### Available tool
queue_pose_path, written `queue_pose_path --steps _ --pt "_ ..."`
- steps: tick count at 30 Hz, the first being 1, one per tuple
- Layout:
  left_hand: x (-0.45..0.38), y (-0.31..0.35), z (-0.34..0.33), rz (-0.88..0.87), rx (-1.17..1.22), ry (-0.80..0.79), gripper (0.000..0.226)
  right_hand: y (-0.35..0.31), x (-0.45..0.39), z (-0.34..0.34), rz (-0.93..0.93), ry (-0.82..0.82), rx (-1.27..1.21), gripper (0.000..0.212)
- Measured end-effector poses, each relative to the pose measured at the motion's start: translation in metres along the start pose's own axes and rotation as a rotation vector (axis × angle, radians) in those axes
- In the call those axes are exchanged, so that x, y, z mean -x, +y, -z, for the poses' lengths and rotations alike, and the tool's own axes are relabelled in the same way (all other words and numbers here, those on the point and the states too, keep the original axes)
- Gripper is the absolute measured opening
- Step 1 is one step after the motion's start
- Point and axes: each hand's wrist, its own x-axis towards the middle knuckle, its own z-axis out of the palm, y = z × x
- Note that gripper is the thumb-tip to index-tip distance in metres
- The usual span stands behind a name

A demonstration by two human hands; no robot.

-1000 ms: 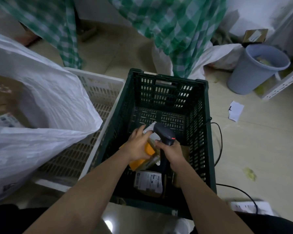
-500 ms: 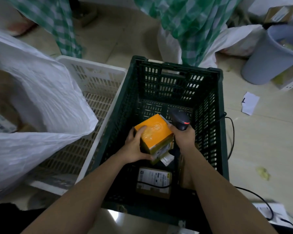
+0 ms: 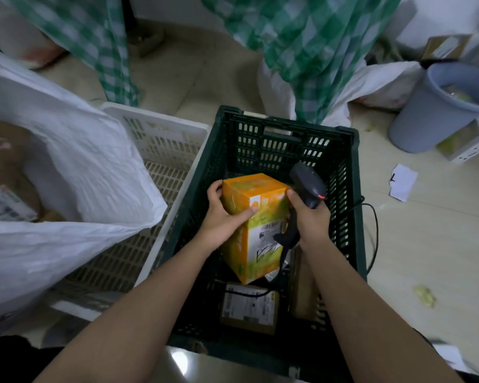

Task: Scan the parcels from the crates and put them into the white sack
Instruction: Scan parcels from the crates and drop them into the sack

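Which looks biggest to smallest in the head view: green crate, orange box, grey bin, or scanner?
1. Green crate, plainly the largest.
2. Grey bin and orange box: they look about alike; the bin stands farther off and is cut by the frame edge, so I leave them unranked.
3. Scanner, smallest.

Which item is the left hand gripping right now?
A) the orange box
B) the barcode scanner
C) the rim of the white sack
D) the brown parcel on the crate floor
A: the left hand wraps the orange box, held up above the green crate, while the right hand holds the scanner.
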Motion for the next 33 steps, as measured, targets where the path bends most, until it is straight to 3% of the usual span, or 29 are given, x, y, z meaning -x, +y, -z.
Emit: queue_pose_path --steps 9,16,28,33 --pt "0.080 0.106 0.021 -0.179 0.110 0.012 0.090 -0.110 0.087 0.015 0.173 -0.043 -0.141 0.032" --pt "0.158 0.167 0.073 -0.402 -0.018 0.010 0.108 -0.187 0.171 0.004 0.321 -0.101 -0.182 0.041" --pt "0.251 0.242 0.227 -0.578 -0.009 0.381 0.088 -0.282 0.295 -0.054 0.703 -0.328 0.109 0.037" --pt "0.279 0.250 0.292 -0.555 0.088 0.526 0.090 -0.281 0.334 -0.075 0.631 -0.594 0.194 0.025"
